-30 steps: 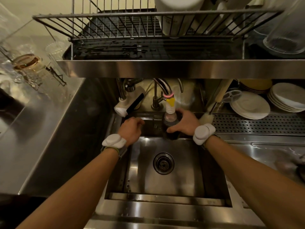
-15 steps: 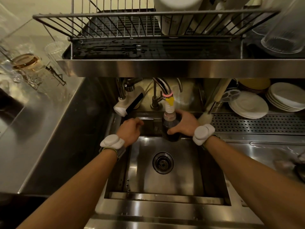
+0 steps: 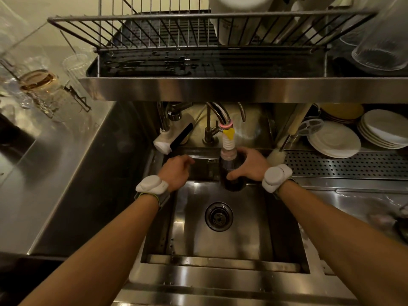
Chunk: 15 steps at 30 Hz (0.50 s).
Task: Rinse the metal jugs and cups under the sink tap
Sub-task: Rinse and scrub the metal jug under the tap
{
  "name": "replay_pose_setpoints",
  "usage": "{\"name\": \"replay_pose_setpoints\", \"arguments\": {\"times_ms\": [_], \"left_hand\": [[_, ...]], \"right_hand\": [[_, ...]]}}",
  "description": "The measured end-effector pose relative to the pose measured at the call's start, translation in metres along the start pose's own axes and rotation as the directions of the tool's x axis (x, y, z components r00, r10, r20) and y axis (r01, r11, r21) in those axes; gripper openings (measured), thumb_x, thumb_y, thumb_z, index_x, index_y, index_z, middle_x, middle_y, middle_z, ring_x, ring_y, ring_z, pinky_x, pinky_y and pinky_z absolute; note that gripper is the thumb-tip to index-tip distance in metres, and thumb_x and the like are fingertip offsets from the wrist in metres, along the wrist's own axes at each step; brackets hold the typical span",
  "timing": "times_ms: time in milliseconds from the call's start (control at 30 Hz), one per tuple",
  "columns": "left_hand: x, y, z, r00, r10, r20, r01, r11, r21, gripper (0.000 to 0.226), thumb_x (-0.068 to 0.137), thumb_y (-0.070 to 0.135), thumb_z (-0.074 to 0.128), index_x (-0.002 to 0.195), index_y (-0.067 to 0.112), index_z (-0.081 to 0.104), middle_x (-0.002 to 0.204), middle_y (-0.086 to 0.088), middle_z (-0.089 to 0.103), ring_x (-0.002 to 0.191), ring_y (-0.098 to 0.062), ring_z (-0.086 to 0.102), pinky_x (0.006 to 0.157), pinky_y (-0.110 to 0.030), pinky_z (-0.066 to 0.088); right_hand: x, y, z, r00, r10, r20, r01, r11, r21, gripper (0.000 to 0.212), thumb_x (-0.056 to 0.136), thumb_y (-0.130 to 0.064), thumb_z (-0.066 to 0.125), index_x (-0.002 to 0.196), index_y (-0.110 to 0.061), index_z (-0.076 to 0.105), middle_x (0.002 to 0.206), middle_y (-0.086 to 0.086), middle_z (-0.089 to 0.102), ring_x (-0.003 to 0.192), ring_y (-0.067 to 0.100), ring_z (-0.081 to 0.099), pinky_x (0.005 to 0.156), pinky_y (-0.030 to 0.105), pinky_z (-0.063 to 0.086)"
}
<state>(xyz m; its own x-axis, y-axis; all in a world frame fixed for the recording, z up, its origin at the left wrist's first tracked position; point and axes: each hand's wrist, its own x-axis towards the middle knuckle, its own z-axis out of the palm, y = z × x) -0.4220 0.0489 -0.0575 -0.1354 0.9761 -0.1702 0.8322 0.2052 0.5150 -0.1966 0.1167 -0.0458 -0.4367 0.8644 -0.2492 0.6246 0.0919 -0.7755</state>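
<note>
The dark cylindrical metal cup [image 3: 234, 183] sits at the back of the square stainless steel sink [image 3: 220, 246], at 12 o'clock from the round black drain [image 3: 218, 216]. It is directly under the white ribbed tap nozzle with the yellow collar [image 3: 228, 143]. Its long axis looks roughly upright, with the mouth towards the nozzle, whose tip meets or enters the mouth. I cannot tell whether water is running.

The right hand [image 3: 250, 167] is wrapped around the cup from its 3 o'clock side, thumb across the front, so it is the nearer hand and carries the cup. The left hand [image 3: 176, 172] lies well apart at the cup's 9 o'clock, fingers curled against the sink's rear wall. I cannot tell whether it holds anything.

My judgement is that the coming move turns on keeping the cup's mouth in line below the nozzle.

Counted, there is one cup in view and no metal jug I can make out. There are two hands and one ribbed nozzle, plus one white-headed tap [image 3: 164, 141] at its 9 o'clock.
</note>
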Motion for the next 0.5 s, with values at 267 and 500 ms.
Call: {"name": "replay_pose_setpoints", "arguments": {"times_ms": [267, 500], "left_hand": [[0.001, 0.006, -0.003, 1.0, 0.014, 0.016, -0.013, 0.996, -0.086, 0.03, 0.098, 0.018, 0.044, 0.123, 0.017, 0.058, 0.124, -0.008, 0.062, 0.115, -0.024, 0.058, 0.093, -0.032, 0.044], [0.01, 0.033, 0.006, 0.992, 0.02, 0.128, 0.021, 0.952, -0.305, 0.039, 0.1, 0.037, 0.037, 0.11, 0.008, 0.061, 0.105, -0.01, 0.065, 0.097, -0.021, 0.059, 0.087, -0.033, 0.042]], "right_hand": [[0.002, 0.0, -0.001, 1.0, -0.006, 0.013, 0.005, 1.0, 0.019, 0.076, 0.056, -0.016, 0.088, 0.124, -0.016, 0.054, 0.116, -0.002, 0.061, 0.106, 0.015, 0.056, 0.089, 0.028, 0.045], [0.002, -0.004, 0.004, 1.0, -0.008, -0.009, 0.009, 0.997, 0.071, 0.079, 0.051, -0.023, 0.089, 0.122, -0.018, 0.055, 0.115, -0.001, 0.064, 0.104, 0.019, 0.061, 0.087, 0.03, 0.05]]}}
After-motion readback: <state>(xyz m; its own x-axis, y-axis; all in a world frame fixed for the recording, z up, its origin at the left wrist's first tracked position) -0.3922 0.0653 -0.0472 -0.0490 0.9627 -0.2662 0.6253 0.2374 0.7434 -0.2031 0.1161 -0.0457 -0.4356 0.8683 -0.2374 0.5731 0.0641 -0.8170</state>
